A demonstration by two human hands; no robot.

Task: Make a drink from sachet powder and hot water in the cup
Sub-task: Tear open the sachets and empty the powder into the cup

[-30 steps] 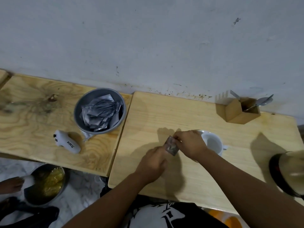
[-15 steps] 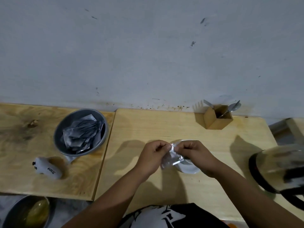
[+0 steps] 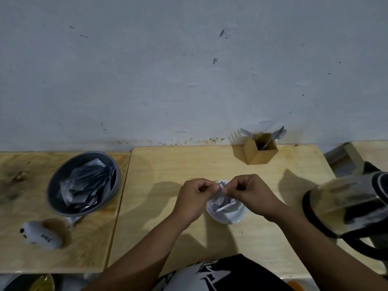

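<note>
Both hands raised over the cup, grips pinched shut on the top edge of one silver sachet (image 3: 219,199). Left hand (image 3: 194,199) clamped on the sachet's left corner, thumb against forefinger. Right hand (image 3: 249,195) clamped on the right corner, knuckles toward the wall. Fingertips of the two hands touching or nearly so; torn or intact edge not determinable. Sachet body hanging down from the pinch, crumpled, lower end inside or directly above the mouth of the white cup (image 3: 227,215); contact with the cup's inside not determinable. Cup standing upright on the light wooden worktop (image 3: 189,162), partly hidden by both hands. No powder or water discernible in the cup.

Glass kettle (image 3: 346,206) with dark base and dark handle at the right edge of the view, near the right forearm, blurred. Small wooden cutlery box (image 3: 251,152) at the back of the same worktop near the wall (image 3: 189,70), holding a fork (image 3: 246,132) leaning left and spoons (image 3: 278,133) leaning right.

Second, darker-grained worktop (image 3: 25,185) adjoining on the left. Grey bowl (image 3: 56,183) on it, filled with loose silver sachets (image 3: 86,185), blurred. White oblong object (image 3: 42,234) with dark lettering lying in front of the bowl, just beside it. Dark garment with white print at the bottom centre.
</note>
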